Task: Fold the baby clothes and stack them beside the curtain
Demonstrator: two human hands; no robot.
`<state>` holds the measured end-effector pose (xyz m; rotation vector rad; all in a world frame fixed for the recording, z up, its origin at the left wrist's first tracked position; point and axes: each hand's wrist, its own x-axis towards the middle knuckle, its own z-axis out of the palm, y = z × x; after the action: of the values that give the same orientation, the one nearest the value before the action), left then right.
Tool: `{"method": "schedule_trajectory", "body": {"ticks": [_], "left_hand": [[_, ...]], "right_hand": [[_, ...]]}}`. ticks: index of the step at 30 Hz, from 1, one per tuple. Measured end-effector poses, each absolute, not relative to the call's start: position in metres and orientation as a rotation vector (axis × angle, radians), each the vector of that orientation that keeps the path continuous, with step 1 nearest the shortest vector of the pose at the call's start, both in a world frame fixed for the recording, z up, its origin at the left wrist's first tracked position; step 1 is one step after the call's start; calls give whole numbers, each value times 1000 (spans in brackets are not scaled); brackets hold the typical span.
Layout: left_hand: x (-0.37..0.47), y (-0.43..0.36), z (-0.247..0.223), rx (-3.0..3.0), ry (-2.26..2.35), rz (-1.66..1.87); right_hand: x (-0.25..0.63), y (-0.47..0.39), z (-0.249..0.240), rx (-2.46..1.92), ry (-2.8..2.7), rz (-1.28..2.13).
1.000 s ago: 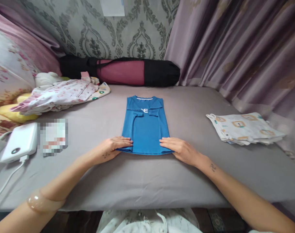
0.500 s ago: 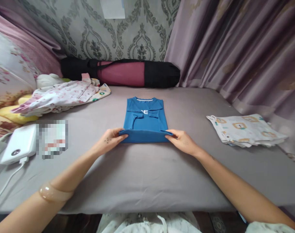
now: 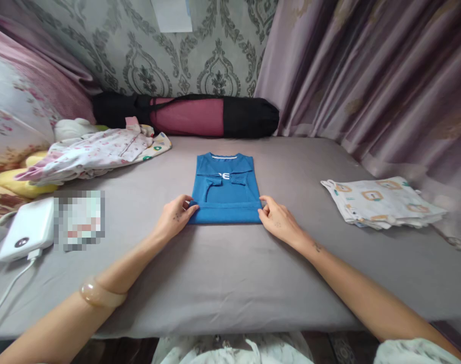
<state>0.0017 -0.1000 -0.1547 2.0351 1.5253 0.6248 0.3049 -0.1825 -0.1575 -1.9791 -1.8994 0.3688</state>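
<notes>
A blue shirt [image 3: 230,194] lies on the grey sheet in the middle, its collar toward the wall, both sleeves folded in over white lettering. Its near hem is turned up into a flat band along the front edge. My left hand [image 3: 177,212] pinches the left end of that band between thumb and fingers. At the right end, my right hand [image 3: 276,215] has its thumb and fingers closed on the band's corner.
Folded white printed cloths [image 3: 378,199] lie at the right. Rumpled children's clothes [image 3: 101,151] are at the left, above a white power bank [image 3: 29,227] with a cable. A black and maroon bag [image 3: 188,116] lies along the wall.
The hem band, raised slightly before, now lies flatter on the shirt. My fingers have shifted at both its ends, and the view has moved slightly.
</notes>
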Motion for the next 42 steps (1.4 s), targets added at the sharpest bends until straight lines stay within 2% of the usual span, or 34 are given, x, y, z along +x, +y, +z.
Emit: {"method": "schedule_trajectory", "body": {"ticks": [6, 9, 12, 14, 18, 25, 31, 38, 42], "left_hand": [[-10, -101, -164, 2234, 1540, 646], [-15, -104, -164, 2432, 1513, 724], [-10, -110, -158, 2663, 1331, 723], [-2, -114, -156, 2802, 1110, 620], [16, -122, -159, 2907, 867, 312], [19, -120, -171, 2834, 901, 109], [11, -109, -174, 2776, 854, 132], [5, -106, -162, 2812, 722, 454], [6, -108, -155, 2848, 647, 478]], "right_hand": [[305, -183, -155, -2059, -2022, 296], [298, -187, -147, -2065, -2098, 152], [283, -191, -139, -1963, -2221, -83], [272, -191, -138, -1770, -2363, -125], [254, -187, -146, -1485, -2594, 23], [249, -185, -152, -1529, -2642, 309], [256, -181, -150, -1501, -2658, 410], [271, -183, -149, -1531, -2630, 456], [279, -185, -150, -1574, -2585, 441]]}}
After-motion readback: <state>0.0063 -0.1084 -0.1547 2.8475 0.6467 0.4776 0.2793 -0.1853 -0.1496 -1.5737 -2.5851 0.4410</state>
